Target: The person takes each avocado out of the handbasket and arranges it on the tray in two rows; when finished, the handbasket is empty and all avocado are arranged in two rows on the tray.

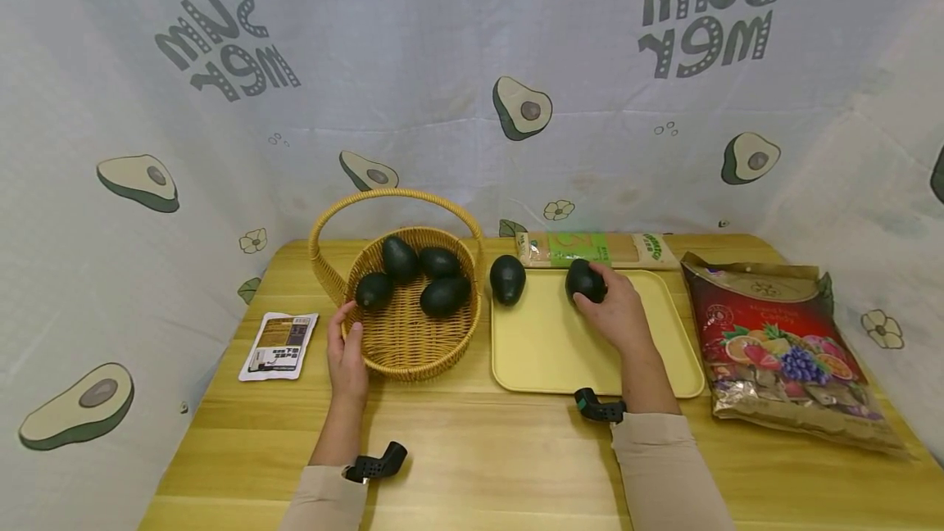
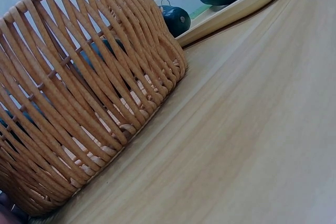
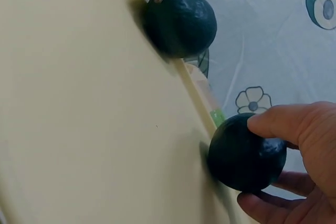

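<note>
My right hand (image 1: 618, 314) grips a dark green avocado (image 1: 583, 282) between thumb and fingers, close over the far part of a pale yellow tray (image 1: 542, 351). In the right wrist view, the thumb lies on top of this avocado (image 3: 247, 153) and the fingers curl under its side. Another avocado (image 1: 507, 279) sits at the tray's far left corner. On the left stands a woven basket (image 1: 413, 371) with a tall handle and several avocados inside. My left hand (image 1: 347, 363) holds the basket's near left side, thumb at the rim; its fingers are mostly hidden in the left wrist view.
A white packet (image 1: 279, 347) lies left of the basket. Behind the tray is a long clear-and-green package (image 1: 590, 249). To the tray's right lies a large red and gold candy bag (image 1: 789, 342). A printed cloth (image 1: 442, 105) hangs behind the wooden table (image 1: 479, 457).
</note>
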A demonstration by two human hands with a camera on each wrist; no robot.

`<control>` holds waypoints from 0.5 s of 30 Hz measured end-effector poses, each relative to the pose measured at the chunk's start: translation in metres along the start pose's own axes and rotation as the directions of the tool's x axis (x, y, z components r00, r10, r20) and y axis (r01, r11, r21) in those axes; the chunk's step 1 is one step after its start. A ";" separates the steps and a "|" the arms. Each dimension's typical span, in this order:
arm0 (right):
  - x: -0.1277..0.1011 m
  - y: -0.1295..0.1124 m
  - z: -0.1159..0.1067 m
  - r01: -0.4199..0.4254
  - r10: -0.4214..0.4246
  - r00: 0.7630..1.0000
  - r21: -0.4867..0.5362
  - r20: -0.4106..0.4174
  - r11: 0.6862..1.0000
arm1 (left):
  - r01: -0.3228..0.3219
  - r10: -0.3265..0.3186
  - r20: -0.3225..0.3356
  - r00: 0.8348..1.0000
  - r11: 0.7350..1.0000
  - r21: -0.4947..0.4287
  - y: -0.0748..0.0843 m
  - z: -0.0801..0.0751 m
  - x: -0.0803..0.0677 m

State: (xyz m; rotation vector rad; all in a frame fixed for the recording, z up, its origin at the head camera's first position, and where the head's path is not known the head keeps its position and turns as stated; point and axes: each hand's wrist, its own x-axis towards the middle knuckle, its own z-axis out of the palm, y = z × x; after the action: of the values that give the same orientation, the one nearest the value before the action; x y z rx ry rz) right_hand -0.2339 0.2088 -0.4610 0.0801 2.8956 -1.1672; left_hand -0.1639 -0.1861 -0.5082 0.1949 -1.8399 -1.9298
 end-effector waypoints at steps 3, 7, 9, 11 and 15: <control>0.001 0.002 0.001 -0.001 0.001 1.000 0.005 -0.006 1.000 | -0.002 0.002 0.005 1.000 1.000 -0.007 0.000 0.000 0.000; 0.002 0.003 0.003 -0.004 0.004 1.000 0.020 -0.015 1.000 | -0.003 0.003 0.002 1.000 1.000 0.002 -0.001 0.000 0.000; 0.001 0.003 0.003 -0.007 0.008 1.000 0.026 -0.019 1.000 | -0.004 0.004 0.003 1.000 1.000 0.005 -0.002 0.000 0.000; 0.000 0.002 0.002 -0.006 0.007 1.000 0.026 -0.024 1.000 | -0.005 0.005 0.002 1.000 1.000 0.006 -0.002 0.000 0.000; -0.004 -0.003 -0.006 0.020 -0.019 0.998 0.016 -0.062 1.000 | -0.004 0.004 0.000 1.000 1.000 -0.004 -0.001 0.000 -0.001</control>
State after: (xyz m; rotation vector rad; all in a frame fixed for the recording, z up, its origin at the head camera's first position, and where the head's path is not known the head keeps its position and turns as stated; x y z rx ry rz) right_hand -0.2298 0.2109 -0.4549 0.0904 2.9467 -1.2137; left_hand -0.1636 -0.1853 -0.5096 0.1896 -1.8349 -1.9301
